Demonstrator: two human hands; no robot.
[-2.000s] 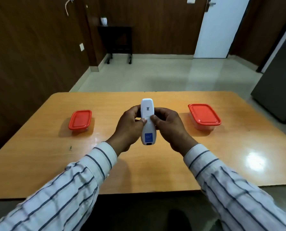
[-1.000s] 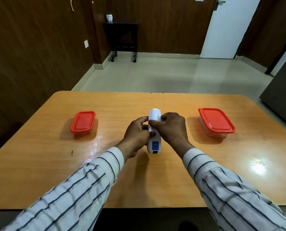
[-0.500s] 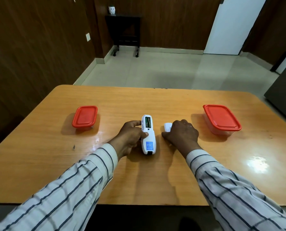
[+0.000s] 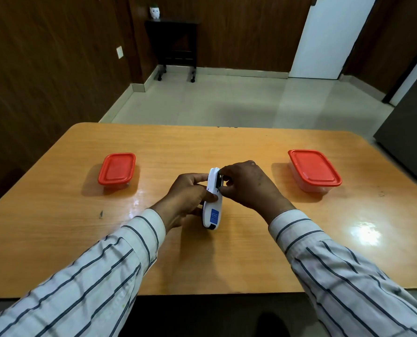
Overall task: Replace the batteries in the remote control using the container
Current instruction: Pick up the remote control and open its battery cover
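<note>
A white remote control [image 4: 213,210] with a blue label is tilted on its side at the middle of the wooden table [image 4: 202,147]. Its dark battery compartment [image 4: 219,182] is uncovered. My left hand [image 4: 188,195] grips the remote from the left. My right hand [image 4: 248,186] pinches at the compartment with thumb and forefinger at the remote's far end. Whether a battery is between those fingers is hidden. A small red-lidded container [image 4: 117,169] stands to the left. A larger red-lidded container [image 4: 314,167] stands to the right, and both lids are on. The compartment cover is out of sight.
A small dark speck [image 4: 101,213] lies on the table near the left edge. Beyond the table are a tiled floor, a dark side table [image 4: 176,45] against the wood wall, and a white door [image 4: 329,37].
The cover came off the remote and my right hand set it on the table. My right hand then came back to the compartment, and my left hand tipped the remote onto its side.
</note>
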